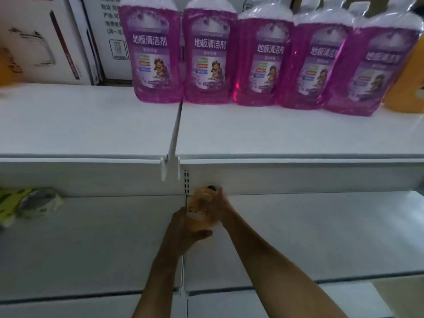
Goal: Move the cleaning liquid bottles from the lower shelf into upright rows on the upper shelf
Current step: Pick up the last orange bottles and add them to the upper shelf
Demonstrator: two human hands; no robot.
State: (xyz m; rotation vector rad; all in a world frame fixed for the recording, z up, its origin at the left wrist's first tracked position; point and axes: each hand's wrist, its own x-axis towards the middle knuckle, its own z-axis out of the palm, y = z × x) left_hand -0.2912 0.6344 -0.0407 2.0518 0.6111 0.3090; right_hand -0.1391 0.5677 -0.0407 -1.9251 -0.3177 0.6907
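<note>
You grip the orange bottle with both hands, left hand curled under, right hand clasping its far side, over the lower shelf.

The upper shelf was evenly lit and its purple bottles glowed; the lower shelf lay dim in shadow. Both hands were motion-blurred, possibly gripping something orange. Edges bowed with wide-angle distortion.

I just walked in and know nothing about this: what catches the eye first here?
Five purple bottles stand upright in a row on the upper shelf. Below, the left hand and right hand together grip an orange bottle over the lower shelf.
</note>
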